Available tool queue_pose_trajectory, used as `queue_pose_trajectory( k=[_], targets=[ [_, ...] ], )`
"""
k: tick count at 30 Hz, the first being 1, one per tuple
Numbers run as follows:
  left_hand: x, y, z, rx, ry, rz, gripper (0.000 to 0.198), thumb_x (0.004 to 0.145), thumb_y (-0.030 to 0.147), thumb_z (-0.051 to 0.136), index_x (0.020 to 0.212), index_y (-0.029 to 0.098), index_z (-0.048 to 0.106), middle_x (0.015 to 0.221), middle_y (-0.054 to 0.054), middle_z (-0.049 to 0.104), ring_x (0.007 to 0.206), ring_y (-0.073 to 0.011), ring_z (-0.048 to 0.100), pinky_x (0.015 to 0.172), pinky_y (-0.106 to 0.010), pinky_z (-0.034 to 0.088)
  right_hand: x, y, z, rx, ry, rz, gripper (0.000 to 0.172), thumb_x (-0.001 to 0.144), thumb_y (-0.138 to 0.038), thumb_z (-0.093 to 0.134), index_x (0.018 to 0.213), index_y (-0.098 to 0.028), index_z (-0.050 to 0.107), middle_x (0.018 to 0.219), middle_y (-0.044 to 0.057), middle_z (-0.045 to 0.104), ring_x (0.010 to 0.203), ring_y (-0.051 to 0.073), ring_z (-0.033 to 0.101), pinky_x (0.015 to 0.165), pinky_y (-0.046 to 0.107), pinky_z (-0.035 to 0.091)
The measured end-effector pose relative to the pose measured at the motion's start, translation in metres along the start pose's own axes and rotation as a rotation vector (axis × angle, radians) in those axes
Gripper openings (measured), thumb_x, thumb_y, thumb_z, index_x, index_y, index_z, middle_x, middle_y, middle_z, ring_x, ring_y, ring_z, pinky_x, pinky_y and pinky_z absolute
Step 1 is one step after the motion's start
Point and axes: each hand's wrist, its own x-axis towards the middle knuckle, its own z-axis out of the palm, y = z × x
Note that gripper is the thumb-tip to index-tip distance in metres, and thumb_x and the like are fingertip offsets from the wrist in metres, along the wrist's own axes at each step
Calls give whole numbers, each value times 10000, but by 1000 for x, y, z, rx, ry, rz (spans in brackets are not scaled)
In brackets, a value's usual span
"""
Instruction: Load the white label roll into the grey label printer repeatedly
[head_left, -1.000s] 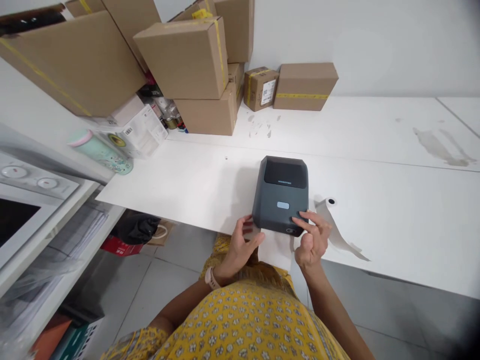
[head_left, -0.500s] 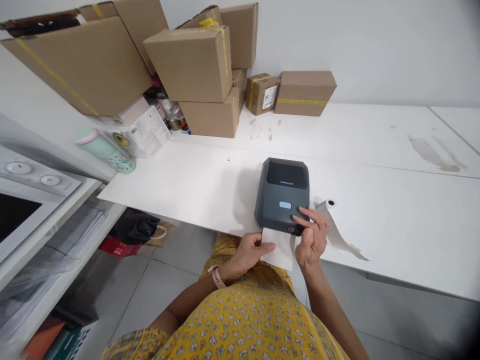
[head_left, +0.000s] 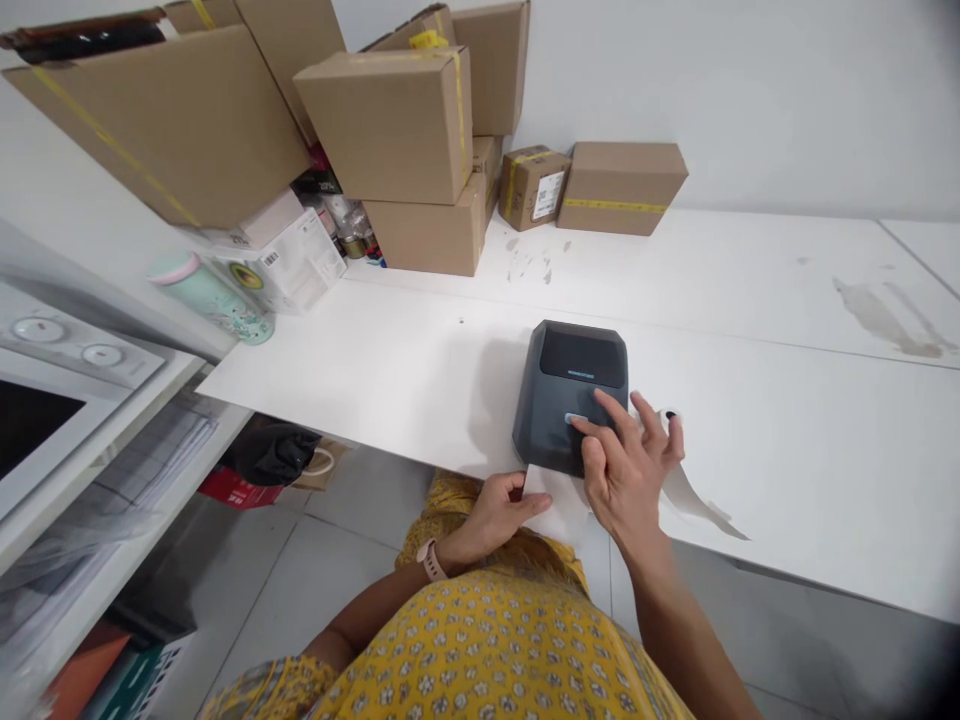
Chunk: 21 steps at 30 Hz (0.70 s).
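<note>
A dark grey label printer [head_left: 551, 420] sits near the front edge of the white table. From its front slot a strip of white paper [head_left: 557, 497] hangs out over the edge. My left hand [head_left: 501, 512] pinches the left side of that paper between thumb and fingers. Over the right half of the printer is my right hand [head_left: 628, 458], fingers spread, one fingertip at the light button on top. Partly hidden behind my right hand, a roll of white paper [head_left: 694, 500] lies on the table with its loose end trailing toward the front edge.
Cardboard boxes [head_left: 390, 130] are stacked at the back left, with a small box [head_left: 521, 190] and a longer box [head_left: 622, 185] beside them. A mint tumbler [head_left: 217, 300] leans at the table's left end. A microwave [head_left: 67, 380] stands on a shelf at far left.
My right hand has moved up from the printer's front right corner onto the button. My left hand still grips the paper. The view has shifted slightly.
</note>
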Motion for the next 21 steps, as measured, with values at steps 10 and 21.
queue_pose_trajectory(
  k=[10, 21],
  targets=[
    [-10, 38, 1, 334, 446, 455, 400, 986, 517, 510, 1266, 246, 601, 1306, -95, 619, 1197, -240, 584, 1014, -373, 474, -23, 2, 0, 368, -25, 230, 338, 1023, -367, 470, 1312, -287, 626, 1612, 80, 417, 1514, 316, 346, 1185, 637, 314],
    [15, 48, 1, 317, 231, 519, 624, 1027, 554, 375, 1586, 280, 337, 1696, -14, 258, 1577, -267, 214, 1312, -434, 178, -50, -1, 9, 676, 84, 545, 523, 1067, -449, 317, 1549, -276, 423, 1634, 77, 394, 1530, 261, 337, 1254, 592, 238]
  ],
)
